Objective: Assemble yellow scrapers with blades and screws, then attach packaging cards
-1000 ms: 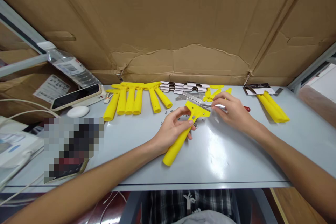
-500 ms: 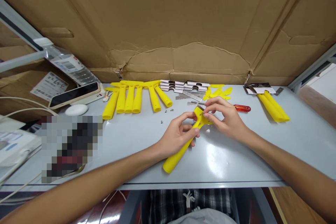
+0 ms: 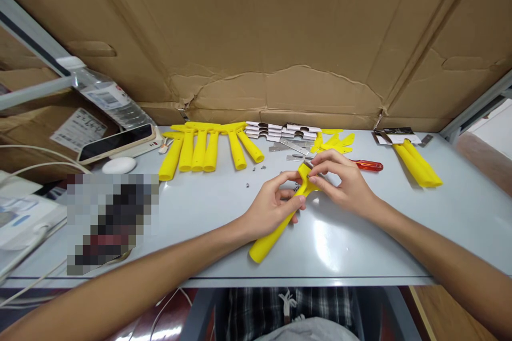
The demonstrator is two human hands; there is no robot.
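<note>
My left hand (image 3: 276,202) is closed around the handle of a yellow plastic scraper (image 3: 272,237), which slants up and away to the right. The fingertips of my right hand (image 3: 340,178) are pinched at the scraper's wide head, on a thin metal blade (image 3: 308,163) that shows only as a grey edge. Most of the blade is hidden by fingers. Behind my right hand lies a screwdriver with a clear red handle (image 3: 368,165). Small screws (image 3: 263,168) are scattered on the table left of the scraper head, with more partly hidden behind it.
Several yellow scraper handles (image 3: 210,152) stand in a row at the back left. Stacked card-sleeved blades (image 3: 264,130), loose metal blades (image 3: 296,145) and flat yellow pieces (image 3: 338,143) lie behind my hands. Carded scrapers (image 3: 418,162) are at right; a phone (image 3: 118,144) and bottle (image 3: 112,98) at left.
My right fingers have shifted slightly at the scraper head, and the head has turned a little, so its slots show less. My left hand keeps its grip. The camera view has moved slightly.
</note>
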